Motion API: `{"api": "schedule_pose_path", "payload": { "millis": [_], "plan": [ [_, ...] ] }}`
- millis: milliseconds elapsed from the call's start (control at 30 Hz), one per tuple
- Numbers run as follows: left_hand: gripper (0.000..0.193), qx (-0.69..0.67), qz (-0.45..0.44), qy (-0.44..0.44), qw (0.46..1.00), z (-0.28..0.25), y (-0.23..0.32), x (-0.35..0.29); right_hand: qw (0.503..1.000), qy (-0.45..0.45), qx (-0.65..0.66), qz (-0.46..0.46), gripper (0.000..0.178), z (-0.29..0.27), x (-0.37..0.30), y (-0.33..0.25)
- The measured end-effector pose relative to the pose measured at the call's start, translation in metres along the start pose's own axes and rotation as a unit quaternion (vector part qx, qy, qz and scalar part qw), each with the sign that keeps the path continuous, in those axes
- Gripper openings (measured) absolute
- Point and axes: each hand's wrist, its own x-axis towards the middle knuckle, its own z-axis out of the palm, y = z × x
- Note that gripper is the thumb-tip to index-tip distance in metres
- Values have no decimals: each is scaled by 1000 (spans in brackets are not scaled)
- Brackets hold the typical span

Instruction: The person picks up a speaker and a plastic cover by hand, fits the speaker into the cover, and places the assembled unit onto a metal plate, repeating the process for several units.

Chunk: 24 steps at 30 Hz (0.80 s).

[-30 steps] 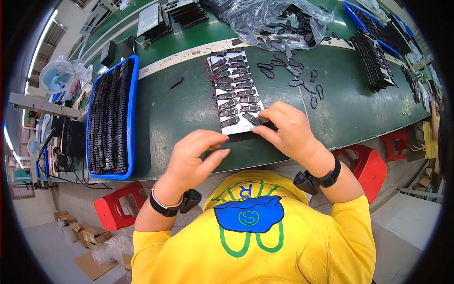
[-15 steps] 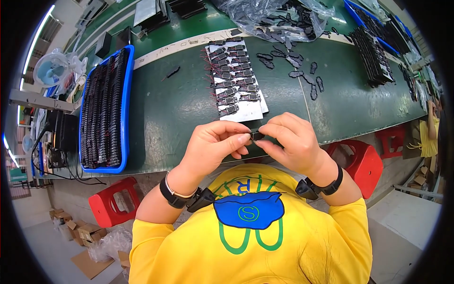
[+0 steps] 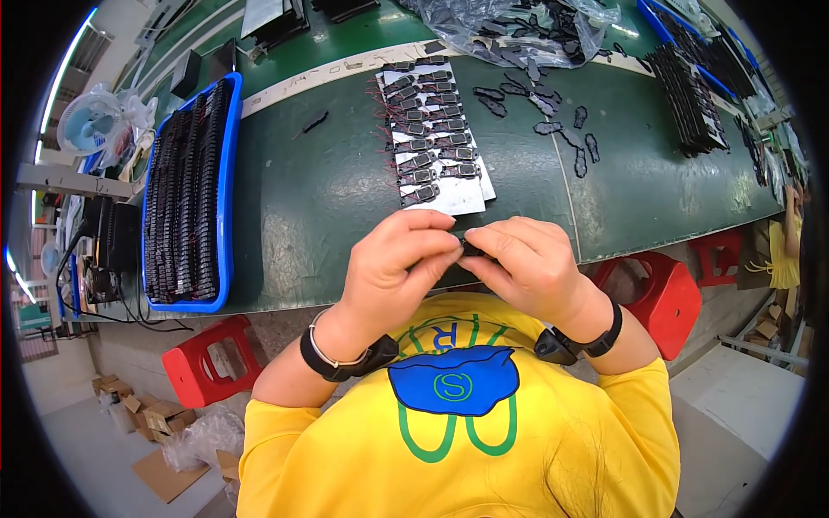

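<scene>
Apparently, part (image 3: 471,249) is sitting between fingertips; right hand (image 3: 528,259), barely parted, is pinching it; left hand (image 3: 395,259), fingertips together, is resting at its end (grip hidden). Probably it's weighing little, feeling stiff; edges are suiting hold.

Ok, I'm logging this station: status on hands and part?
Left hand, right hand: both pinching small black part. Part mostly hidden. White board just beyond, not blocking.

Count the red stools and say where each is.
3. One red stool is left of the left hand, a second red stool right of the right hand, and a third red stool farther right, all near the green bench. Others may be hidden.
</scene>
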Motion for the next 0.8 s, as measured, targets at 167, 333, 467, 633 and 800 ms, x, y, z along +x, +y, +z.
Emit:
{"api": "schedule_pose_path", "payload": {
  "millis": [167,333,467,633,800],
  "plan": [
    [17,61,80,-8,995,2,-1,-2,1000,1,11,5,33,-1,0,1],
    [18,78,123,-19,989,0,-1,0,999,-9,38,-9,35,-3,-3,6],
    [18,67,143,-26,987,-2,-3,0,998,-8,61,-23,34,-3,-4,7],
    [16,-72,40,-39,996,-5,-11,-3,996,-1,78,-38,32,-5,-4,7],
    [12,-266,-129,-31,955,-3,-6,-8,996,-6,67,-56,30,-7,-5,7]
  ]
}}
